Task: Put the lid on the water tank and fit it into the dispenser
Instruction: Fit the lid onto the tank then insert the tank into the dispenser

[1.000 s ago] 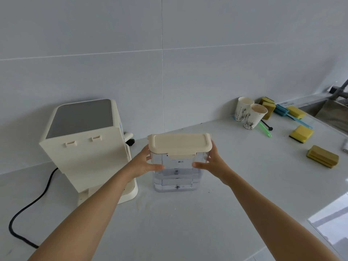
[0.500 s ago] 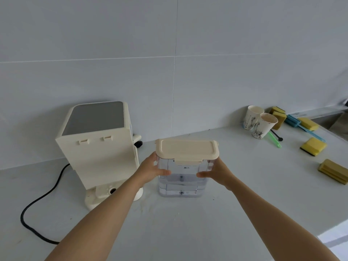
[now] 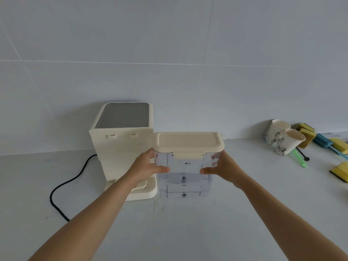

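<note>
Water tank (image 3: 185, 178), clear plastic with the cream lid (image 3: 188, 144) already sitting on top, is upright just right of the cream dispenser (image 3: 120, 147) on the white tabletop (image 3: 188, 232), though I can't tell if its base is touching down. Left hand (image 3: 146, 169) and right hand (image 3: 225, 171) clamp its two sides, fingers wrapped around the walls and thumbs across the near face. Far right there's a pair of paper cups (image 3: 284, 138) next to some yellow sponges (image 3: 306, 133), and a black cord (image 3: 66, 187) trails off left of the dispenser.
</note>
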The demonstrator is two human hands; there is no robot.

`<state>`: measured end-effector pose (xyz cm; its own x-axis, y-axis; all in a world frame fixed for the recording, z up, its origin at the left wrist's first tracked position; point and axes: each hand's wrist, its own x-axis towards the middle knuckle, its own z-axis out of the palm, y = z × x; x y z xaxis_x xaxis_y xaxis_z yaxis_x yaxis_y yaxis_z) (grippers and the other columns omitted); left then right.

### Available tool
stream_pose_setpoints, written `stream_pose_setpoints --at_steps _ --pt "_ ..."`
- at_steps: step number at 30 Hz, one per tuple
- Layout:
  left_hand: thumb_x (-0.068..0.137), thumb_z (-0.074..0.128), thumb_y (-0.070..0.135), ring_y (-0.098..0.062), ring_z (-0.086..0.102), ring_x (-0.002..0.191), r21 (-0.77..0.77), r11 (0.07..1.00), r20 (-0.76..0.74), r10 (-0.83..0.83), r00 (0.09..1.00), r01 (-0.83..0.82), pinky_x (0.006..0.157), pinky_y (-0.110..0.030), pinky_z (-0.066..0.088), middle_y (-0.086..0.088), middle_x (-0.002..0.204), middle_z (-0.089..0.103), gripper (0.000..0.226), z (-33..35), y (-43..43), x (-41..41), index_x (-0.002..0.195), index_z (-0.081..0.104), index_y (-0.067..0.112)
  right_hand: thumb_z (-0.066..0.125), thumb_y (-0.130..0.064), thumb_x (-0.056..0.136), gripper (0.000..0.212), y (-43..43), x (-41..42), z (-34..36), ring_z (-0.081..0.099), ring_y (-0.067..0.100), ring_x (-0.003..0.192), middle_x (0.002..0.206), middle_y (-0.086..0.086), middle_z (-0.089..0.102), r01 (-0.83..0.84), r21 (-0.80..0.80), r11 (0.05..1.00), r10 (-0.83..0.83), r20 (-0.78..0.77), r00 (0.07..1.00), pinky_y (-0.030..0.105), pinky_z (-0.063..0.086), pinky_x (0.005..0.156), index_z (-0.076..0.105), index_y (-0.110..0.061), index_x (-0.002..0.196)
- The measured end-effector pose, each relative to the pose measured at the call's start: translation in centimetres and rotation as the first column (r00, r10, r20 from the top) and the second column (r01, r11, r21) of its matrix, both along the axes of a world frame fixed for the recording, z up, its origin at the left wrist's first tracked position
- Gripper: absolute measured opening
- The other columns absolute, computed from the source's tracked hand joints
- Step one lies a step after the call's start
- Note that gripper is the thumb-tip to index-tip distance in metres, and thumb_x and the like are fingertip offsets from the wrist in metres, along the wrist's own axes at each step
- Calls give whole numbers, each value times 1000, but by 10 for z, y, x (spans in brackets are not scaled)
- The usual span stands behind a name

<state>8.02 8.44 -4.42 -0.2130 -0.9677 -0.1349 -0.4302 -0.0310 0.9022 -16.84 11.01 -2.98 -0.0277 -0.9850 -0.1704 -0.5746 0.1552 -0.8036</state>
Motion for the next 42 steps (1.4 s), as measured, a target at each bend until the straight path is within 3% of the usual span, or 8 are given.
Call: stream_pose_setpoints --at_steps 4,8,16,21,24,32,38,42 --pt "69 76 16 -11 48 112 -42 998 -22 34 999 -35 95 -26 33 10 107 56 53 24 11 23 116 53 18 81 -20 61 89 -6 26 20 47 18 101 111 -3 44 -72 -39 997 74 50 996 29 36 86 31 -17 134" --pt "69 75 8 -4 52 97 -18 995 -64 93 994 -95 90 -27 35 22 90 54 46 38 16 52 104 52 28 82 -21 60 91 -18 56 26 45 17 106 121 -3 46 -138 -61 989 142 69 988 28 35 87 31 -18 135" --pt "69 74 5 -16 48 121 10 988 -29 156 987 -156 107 -39 37 -2 123 59 54 60 9 109 118 55 17 82 -26 59 86 -39 115 36 48 21 116 128 0 52 -205 -95 974 212 66 975 29 38 91 37 -18 132" --pt "71 71 2 -8 54 103 20 991 -59 135 989 -134 82 -22 46 8 103 63 41 68 1 133 99 57 28 82 -22 60 77 -51 144 39 51 17 102 119 0 56 -204 -108 973 213 83 974 26 39 84 42 -15 126" --pt "72 70 0 -2 57 92 39 991 -64 132 989 -130 72 -15 45 13 94 63 39 65 -5 143 94 58 29 82 -21 59 79 -59 154 37 51 20 111 127 1 56 -202 -90 975 211 101 972 27 39 87 43 -15 127" --pt "70 70 -2 -4 58 90 68 989 -42 131 991 -128 75 -17 44 11 93 64 40 59 -21 156 100 59 23 84 -20 56 82 -71 169 26 50 21 118 126 1 54 -163 -61 985 169 119 978 27 41 87 41 -16 127" --pt "70 70 -5 -3 58 87 88 991 -31 99 995 -96 71 -15 44 13 89 63 40 50 -29 156 85 59 31 84 -19 56 82 -71 171 11 50 22 118 125 2 55 -130 -36 991 134 143 981 29 42 88 41 -17 127" --pt "70 69 -8 -11 59 88 111 990 8 89 996 -89 81 -22 47 6 87 63 35 39 -27 155 96 62 15 84 -19 55 83 -69 173 -1 49 23 119 125 0 55 -112 -12 994 112 140 984 30 41 88 41 -19 126"
